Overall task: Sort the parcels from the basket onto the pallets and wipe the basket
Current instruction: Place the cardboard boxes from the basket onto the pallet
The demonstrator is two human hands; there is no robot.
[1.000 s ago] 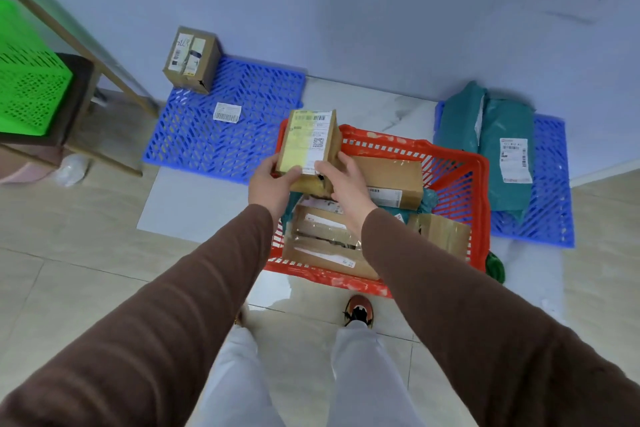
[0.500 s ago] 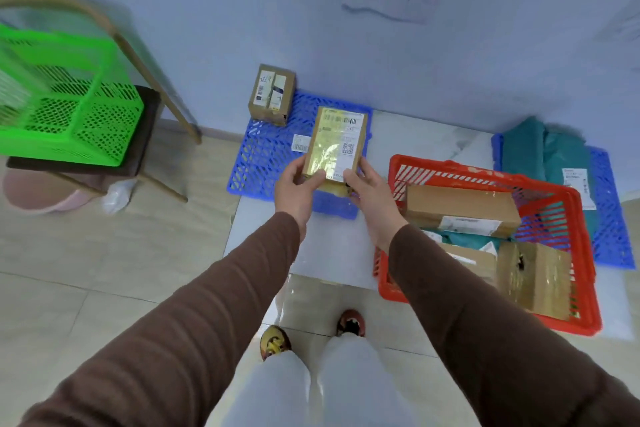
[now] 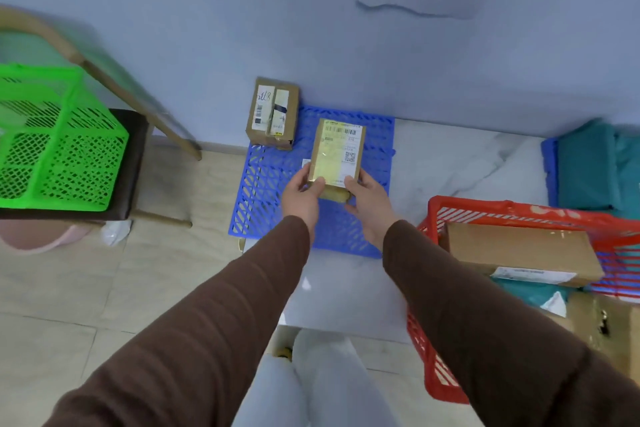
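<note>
Both hands hold a small cardboard parcel (image 3: 336,154) with a shiny label over the left blue pallet (image 3: 266,191). My left hand (image 3: 302,197) grips its lower left corner, my right hand (image 3: 367,202) its lower right corner. Another labelled cardboard box (image 3: 273,113) stands at that pallet's far left corner. The red basket (image 3: 436,388) sits at the right with a long cardboard box (image 3: 516,251), teal bags and another box inside. Teal mailer bags (image 3: 588,166) lie on the right blue pallet (image 3: 549,163), partly cut off.
A green basket (image 3: 55,142) sits on a dark stool at the left, with a wooden frame leaning behind it and a pink basin (image 3: 38,236) below. The wall runs close behind the pallets. White marble slab floor (image 3: 450,163) lies between the pallets.
Both hands lifted the small parcel out of the red basket and carried it left, over the left blue pallet. The view turned left with them.
</note>
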